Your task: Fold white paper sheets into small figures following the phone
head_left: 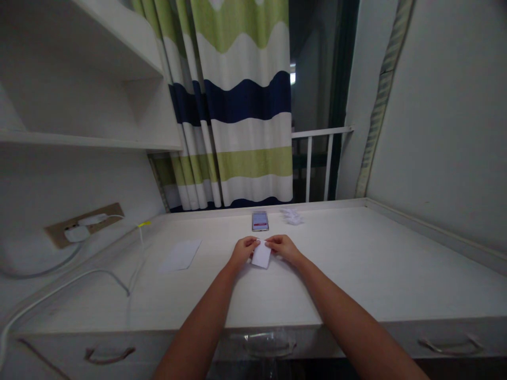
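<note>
Between my two hands is a small piece of white paper (261, 255), roughly rectangular and tilted a little. My left hand (242, 251) pinches its upper left corner with thumb and fingers. At the upper right edge, my right hand (285, 248) grips the same paper in a pinch. Just beyond the hands a phone (260, 221) lies on the desk with its screen lit. Several crumpled or folded white paper pieces (292, 216) form a small heap right of the phone.
A white sheet of paper (182, 255) lies flat on the white desk (380, 264) to the left. White cables (99, 271) run along the left side from a wall outlet (85, 224). A shelf (91, 141) overhangs the left, and a striped curtain (253, 100) hangs behind the desk.
</note>
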`<state>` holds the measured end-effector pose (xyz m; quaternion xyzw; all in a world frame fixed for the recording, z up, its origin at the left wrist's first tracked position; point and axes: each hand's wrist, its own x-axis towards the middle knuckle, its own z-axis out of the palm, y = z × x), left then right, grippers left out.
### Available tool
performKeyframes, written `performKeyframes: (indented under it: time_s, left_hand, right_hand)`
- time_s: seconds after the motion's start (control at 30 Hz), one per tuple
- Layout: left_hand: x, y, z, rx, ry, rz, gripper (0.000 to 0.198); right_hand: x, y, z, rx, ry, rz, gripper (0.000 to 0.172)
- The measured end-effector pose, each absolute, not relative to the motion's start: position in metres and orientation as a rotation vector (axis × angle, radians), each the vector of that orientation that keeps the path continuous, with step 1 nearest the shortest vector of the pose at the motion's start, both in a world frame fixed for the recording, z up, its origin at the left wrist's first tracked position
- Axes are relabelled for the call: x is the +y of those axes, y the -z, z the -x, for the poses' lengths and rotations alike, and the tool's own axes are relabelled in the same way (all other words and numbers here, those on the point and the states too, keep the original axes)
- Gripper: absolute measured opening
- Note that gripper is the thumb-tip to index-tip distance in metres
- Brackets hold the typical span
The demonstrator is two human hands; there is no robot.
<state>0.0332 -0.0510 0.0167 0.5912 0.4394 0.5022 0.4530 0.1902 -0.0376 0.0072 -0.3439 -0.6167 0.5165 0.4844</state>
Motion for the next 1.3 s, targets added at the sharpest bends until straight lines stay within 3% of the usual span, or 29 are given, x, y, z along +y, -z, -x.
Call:
performKeyframes:
  time_s: [1.3]
  left_hand:
    - [-0.0535,-0.0195,-0.0317,1.015,-1.297,-1.469,0.028]
  right_hand:
    - [-0.0410,-0.0147,-0.1894,-1.432,-1.257,0.783,0.024]
